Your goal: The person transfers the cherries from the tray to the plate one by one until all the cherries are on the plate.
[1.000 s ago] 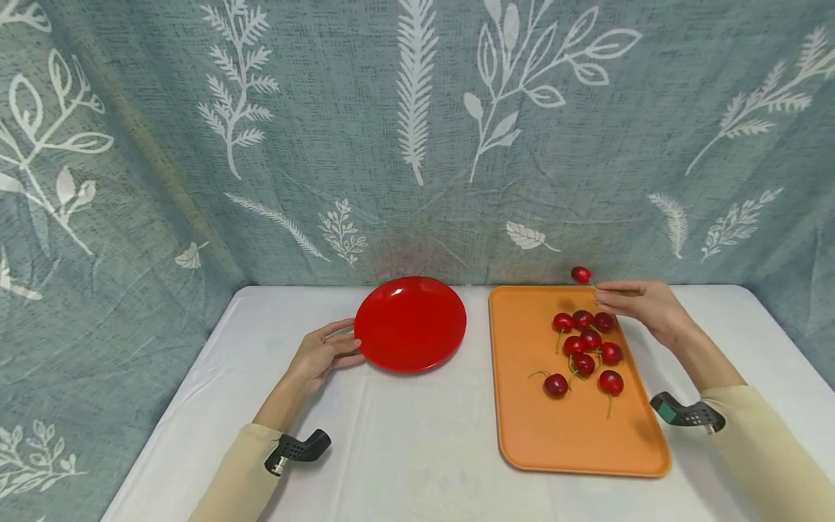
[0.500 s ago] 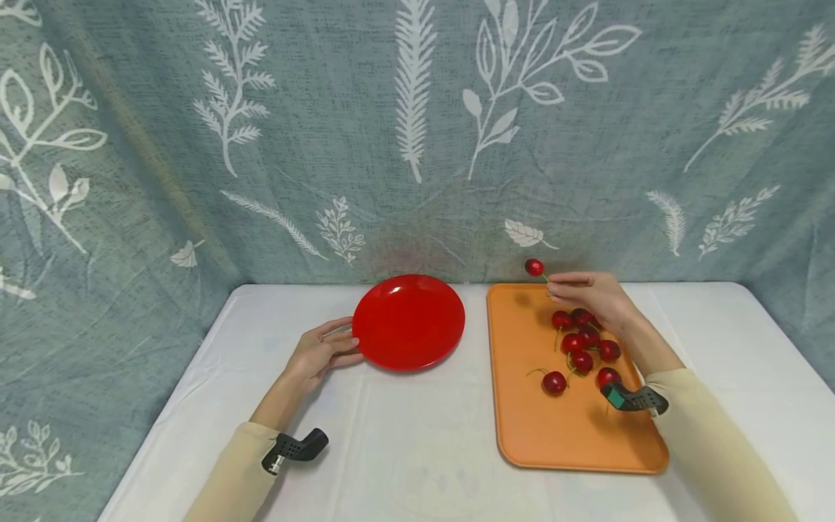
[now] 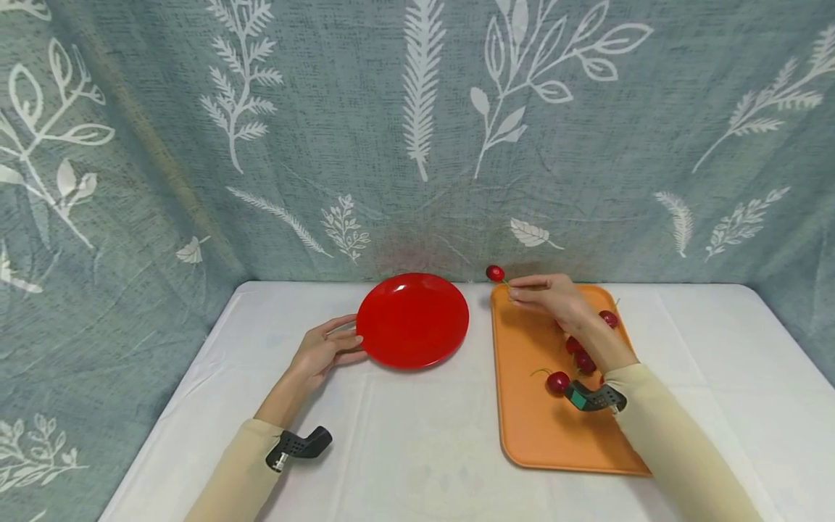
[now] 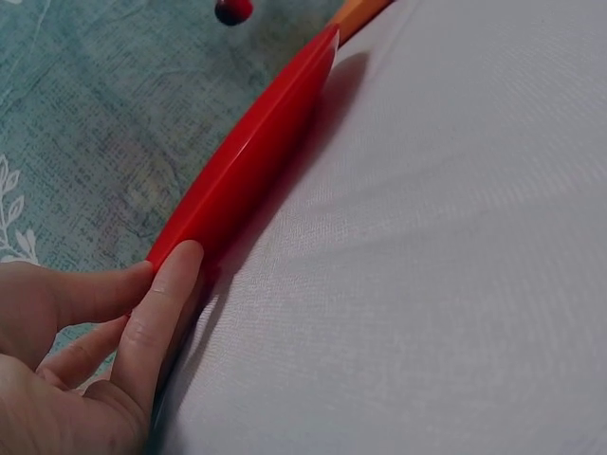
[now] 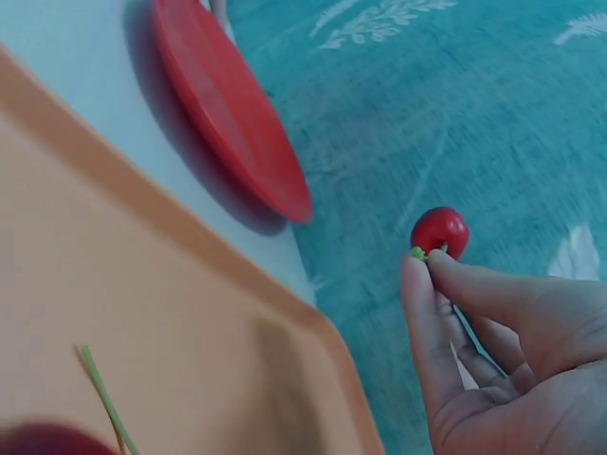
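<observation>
While I look in through the cameras, the right hand (image 3: 554, 299) pinches a cherry (image 3: 495, 273) by its stem (image 5: 418, 253), thumb and finger pressed together at the tips. The fruit is just beyond those tips, to their left and slightly higher in my head view, seen against the curtain (image 3: 365, 109). It is raised by the far left corner of the orange tray (image 3: 541, 435); how high, I cannot tell.

For any move with this fruit, the relation I weigh is its line to the red plate (image 3: 412, 321), which lies leftward and lower in my view, across a strip of white table (image 3: 430, 435). The stem points roughly that way, so the fruit leads on the plate's side; being round, it gives me no long axis to match. The right hand is plainly the nearer one to it. The left hand (image 3: 322, 349) is at the plate's opposite edge, its fingers and thumb pinching the left rim, so the right rim faces the cherry. The other cherries (image 3: 557, 383) lie on the tray, some hidden beneath the right forearm.
</observation>
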A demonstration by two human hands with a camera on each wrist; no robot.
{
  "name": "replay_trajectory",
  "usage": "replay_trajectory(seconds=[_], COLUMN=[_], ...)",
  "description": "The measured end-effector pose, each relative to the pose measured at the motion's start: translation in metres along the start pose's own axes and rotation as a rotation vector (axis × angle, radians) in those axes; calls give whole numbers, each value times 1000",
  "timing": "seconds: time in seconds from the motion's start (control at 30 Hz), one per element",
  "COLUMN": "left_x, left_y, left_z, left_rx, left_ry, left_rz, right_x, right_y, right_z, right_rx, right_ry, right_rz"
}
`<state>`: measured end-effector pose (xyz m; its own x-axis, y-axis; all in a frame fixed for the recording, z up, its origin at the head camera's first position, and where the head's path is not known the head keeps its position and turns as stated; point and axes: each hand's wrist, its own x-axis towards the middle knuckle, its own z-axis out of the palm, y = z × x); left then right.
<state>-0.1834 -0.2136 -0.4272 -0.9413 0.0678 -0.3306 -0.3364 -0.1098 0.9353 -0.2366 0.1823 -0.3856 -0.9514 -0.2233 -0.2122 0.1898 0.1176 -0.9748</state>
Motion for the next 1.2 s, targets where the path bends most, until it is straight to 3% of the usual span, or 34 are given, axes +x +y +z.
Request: replay_trajectory(seconds=[0.37,0.67,0.83,1.07,1.2], left_x=[0,-1,0,2,2], left_y=[0,0,0,-3,-2], left_z=[1,2,2,2,2], left_rx=[-16,-20,-24,-21,-17], left_ry=[2,10,10,13,17], left_rz=[8,8,6,10,8], right_x=[16,27,36,45,50], right_y=[5,10,14,18,15], right_z=[42,78,103,135,145], right_rx=[-11,-5,1,-98,-41], right_ry=[-59,-38,11,119,151], right_rz=[-48,-84,-112,-140,-103])
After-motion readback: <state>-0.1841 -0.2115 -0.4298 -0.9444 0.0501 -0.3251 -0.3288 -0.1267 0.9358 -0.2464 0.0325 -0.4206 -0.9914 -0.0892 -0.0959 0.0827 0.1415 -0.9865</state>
